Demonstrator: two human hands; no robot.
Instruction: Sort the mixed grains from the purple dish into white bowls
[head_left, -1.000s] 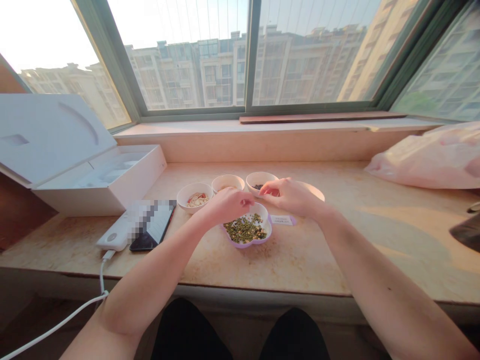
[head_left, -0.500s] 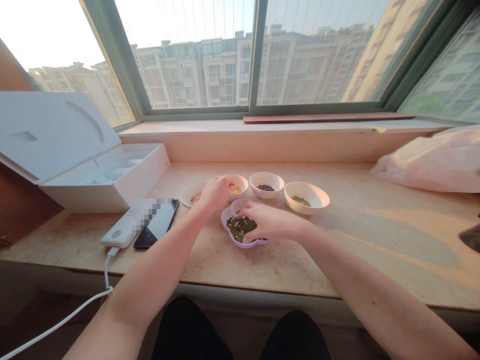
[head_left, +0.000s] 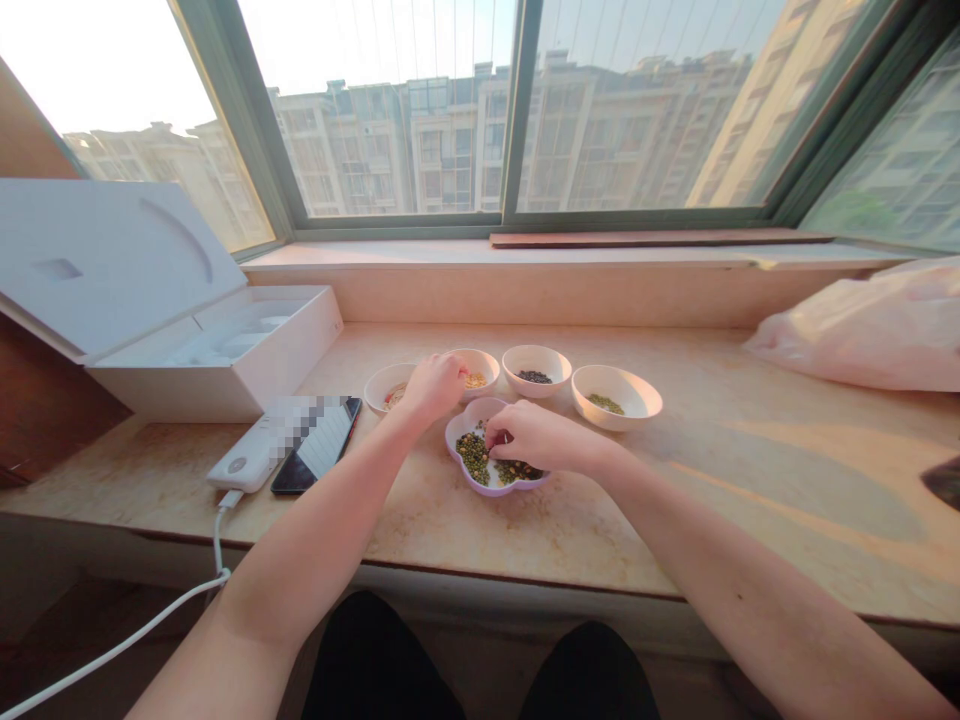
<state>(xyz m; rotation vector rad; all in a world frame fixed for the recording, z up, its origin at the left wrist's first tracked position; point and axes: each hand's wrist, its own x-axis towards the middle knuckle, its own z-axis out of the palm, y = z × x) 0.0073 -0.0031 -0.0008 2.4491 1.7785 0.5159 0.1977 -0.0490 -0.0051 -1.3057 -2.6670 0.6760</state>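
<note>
One lobed bowl (head_left: 489, 489) (pale purple)

From behind and above the fingers (head_left: 501, 422), the head-worn camera is looking forward and down, facing the green-framed window (head_left: 520, 120) beyond them. It is sitting near enough to be catching two dark-clad knees (head_left: 367, 655) below the fingers, while its wide view is spanning the countertop (head_left: 450, 530) on both sides of them.

four bowls (head_left: 537, 359) behind nearest bowl (head_left: 496, 490)
</note>
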